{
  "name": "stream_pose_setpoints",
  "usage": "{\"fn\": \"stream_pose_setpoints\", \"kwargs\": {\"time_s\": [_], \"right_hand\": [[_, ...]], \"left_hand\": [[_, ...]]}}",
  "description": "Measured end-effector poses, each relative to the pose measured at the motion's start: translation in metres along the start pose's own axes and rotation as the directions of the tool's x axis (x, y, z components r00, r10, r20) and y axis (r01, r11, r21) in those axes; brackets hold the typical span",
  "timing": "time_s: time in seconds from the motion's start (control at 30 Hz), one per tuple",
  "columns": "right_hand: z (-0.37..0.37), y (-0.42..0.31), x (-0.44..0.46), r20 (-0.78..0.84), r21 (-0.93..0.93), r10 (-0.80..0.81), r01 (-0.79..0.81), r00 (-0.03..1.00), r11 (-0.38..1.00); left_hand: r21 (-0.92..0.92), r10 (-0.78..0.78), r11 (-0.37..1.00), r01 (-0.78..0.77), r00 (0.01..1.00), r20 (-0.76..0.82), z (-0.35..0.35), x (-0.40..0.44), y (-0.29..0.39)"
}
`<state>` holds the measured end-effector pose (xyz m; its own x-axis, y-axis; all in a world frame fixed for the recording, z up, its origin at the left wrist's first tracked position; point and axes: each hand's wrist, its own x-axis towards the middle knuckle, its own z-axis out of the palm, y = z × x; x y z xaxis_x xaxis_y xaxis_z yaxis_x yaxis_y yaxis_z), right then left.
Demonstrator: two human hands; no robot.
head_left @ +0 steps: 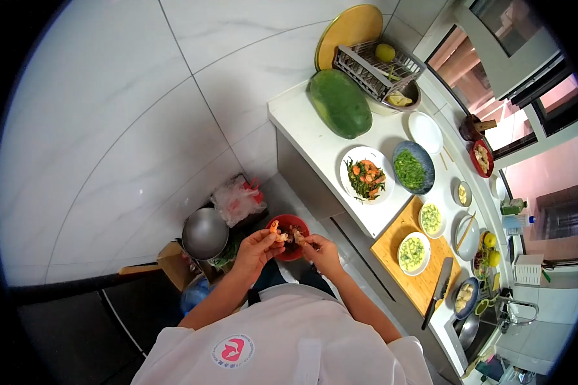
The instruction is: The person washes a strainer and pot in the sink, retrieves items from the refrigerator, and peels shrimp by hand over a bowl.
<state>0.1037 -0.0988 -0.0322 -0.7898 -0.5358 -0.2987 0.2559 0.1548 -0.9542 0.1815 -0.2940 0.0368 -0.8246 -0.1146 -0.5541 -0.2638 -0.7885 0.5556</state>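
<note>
Over a red bowl (282,254) near the floor, my left hand (258,249) pinches an orange piece of food (275,230), which looks like a shrimp. Close by on the right, my right hand (321,251) has its fingertips closed on a small brownish piece (298,236), too small to make out well. A narrow gap separates the two hands. Dark bits lie inside the red bowl, partly hidden by the hands.
On the counter at right are a green melon (341,104), a plate of shrimp and greens (366,175), a cutting board (392,248) with two bowls, and a knife (438,292). A metal pot (205,233) and plastic bag (236,199) are at left.
</note>
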Motion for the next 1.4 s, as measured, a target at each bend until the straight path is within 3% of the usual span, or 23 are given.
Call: {"fn": "stream_pose_setpoints", "kwargs": {"time_s": [0.03, 0.07, 0.1, 0.17, 0.43, 0.5, 0.53, 0.57, 0.6, 0.67, 0.77, 1.0, 1.1, 1.2, 1.27, 1.3, 1.33, 1.37, 1.4], "right_hand": [[-0.001, -0.003, -0.001, 0.022, -0.321, -0.180, 0.177, 0.983, 0.930], [0.000, -0.008, -0.003, 0.100, -0.599, -0.339, 0.328, 0.936, 0.731], [0.003, -0.011, -0.005, 0.102, -0.596, -0.338, 0.330, 0.935, 0.732], [0.012, -0.014, -0.007, 0.105, -0.779, -0.152, 0.177, 0.983, 0.602], [0.019, 0.006, -0.005, 0.061, -0.546, -0.385, 0.354, 0.921, 0.759], [0.020, 0.000, -0.005, 0.070, -0.499, -0.449, 0.421, 0.891, 0.757], [0.019, -0.003, -0.009, 0.042, -0.240, -0.280, 0.282, 0.959, 0.929], [0.019, -0.012, -0.015, 0.064, 0.039, -0.102, 0.099, 0.993, 0.994], [0.019, -0.024, -0.020, 0.056, 0.039, -0.102, 0.100, 0.993, 0.994], [0.018, -0.043, -0.026, 0.043, 0.231, -0.144, 0.131, 0.989, 0.964], [0.011, -0.042, -0.029, -0.021, 0.242, -0.063, 0.066, 0.998, 0.968], [-0.011, -0.031, -0.043, -0.060, 0.183, -0.159, 0.168, 0.985, 0.969], [-0.033, -0.029, -0.057, 0.009, 0.020, -0.145, 0.144, 0.989, 0.989], [-0.062, -0.031, -0.080, -0.156, 0.054, -0.108, 0.118, 0.982, 0.992], [-0.094, -0.028, -0.097, -0.373, 0.222, -0.126, 0.220, 0.919, 0.950], [-0.115, -0.030, -0.107, -0.516, 0.161, -0.115, 0.228, 0.849, 0.960], [-0.137, -0.032, -0.118, -0.644, 0.101, -0.108, 0.224, 0.757, 0.969], [-0.158, -0.034, -0.129, -0.773, 0.111, -0.057, 0.223, 0.632, 0.968], [-0.174, -0.045, -0.137, -0.876, 0.041, -0.082, 0.242, 0.475, 0.969]], "left_hand": [[-0.001, 0.002, 1.000, -0.002, 1.000, -0.005, 0.000, -0.001, 0.000], [-0.013, 0.008, 1.000, -0.008, 1.000, 0.001, 0.002, -0.003, 0.001], [-0.023, 0.013, 1.000, -0.013, 1.000, 0.007, 0.003, -0.004, 0.000], [-0.017, 0.005, 1.000, -0.005, 1.000, 0.012, 0.002, -0.005, -0.002], [-0.001, 0.025, 1.000, -0.025, 0.998, 0.066, 0.003, -0.003, -0.015], [0.123, 0.075, 0.990, -0.075, 0.997, 0.007, 0.006, -0.003, -0.018], [0.126, 0.073, 0.989, -0.073, 0.997, 0.008, 0.007, -0.003, -0.019], [0.162, 0.080, 0.983, -0.082, 0.997, 0.017, 0.008, -0.004, -0.020], [0.197, 0.087, 0.976, -0.091, 0.996, 0.028, 0.010, -0.003, -0.021], [0.237, 0.116, 0.964, -0.120, 0.993, 0.031, 0.014, 0.000, -0.028], [0.294, 0.134, 0.945, -0.145, 0.989, 0.057, 0.023, 0.001, -0.034], [0.481, 0.050, 0.873, -0.078, 0.996, 0.070, 0.047, 0.008, -0.040], [0.622, 0.111, 0.771, -0.133, 0.991, 0.074, 0.037, 0.023, -0.053], [0.649, 0.085, 0.747, -0.147, 0.988, 0.125, 0.035, 0.044, -0.057], [0.805, 0.306, 0.385, -0.451, 0.885, 0.350, 0.034, 0.064, -0.061], [0.803, 0.305, 0.387, -0.453, 0.885, 0.352, 0.042, 0.071, -0.059], [0.791, 0.370, 0.287, -0.541, 0.824, 0.429, 0.054, 0.081, -0.054], [0.769, 0.424, 0.178, -0.614, 0.753, 0.503, 0.066, 0.092, -0.048], [0.770, 0.425, 0.179, -0.613, 0.754, 0.501, 0.078, 0.103, -0.043]]}}
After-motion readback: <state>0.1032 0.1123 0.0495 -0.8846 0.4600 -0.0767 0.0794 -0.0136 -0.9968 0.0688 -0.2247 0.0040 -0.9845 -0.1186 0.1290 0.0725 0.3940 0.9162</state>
